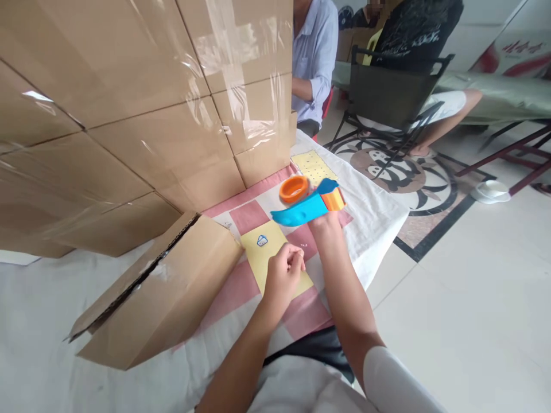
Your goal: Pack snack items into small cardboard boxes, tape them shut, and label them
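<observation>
Cardboard boxes (155,155), contents hidden, line the cloth-covered tabletop (372,221), tiled floor (465,310) beyond; right hand (325,225) holds a blue-and-orange plastic piece (301,211) over it, left hand (284,268) with fingers curled narrow

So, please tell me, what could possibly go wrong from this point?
The blue-and-orange object at the right hand might slip: the fingers are hidden behind it, so the grip cannot be judged.

The orange ring sits close beside that object in this view, so a small swing could knock it.

The left hand overlaps the yellow sheet in view; if it presses or drags there, the sheet may shift or crease.
</observation>
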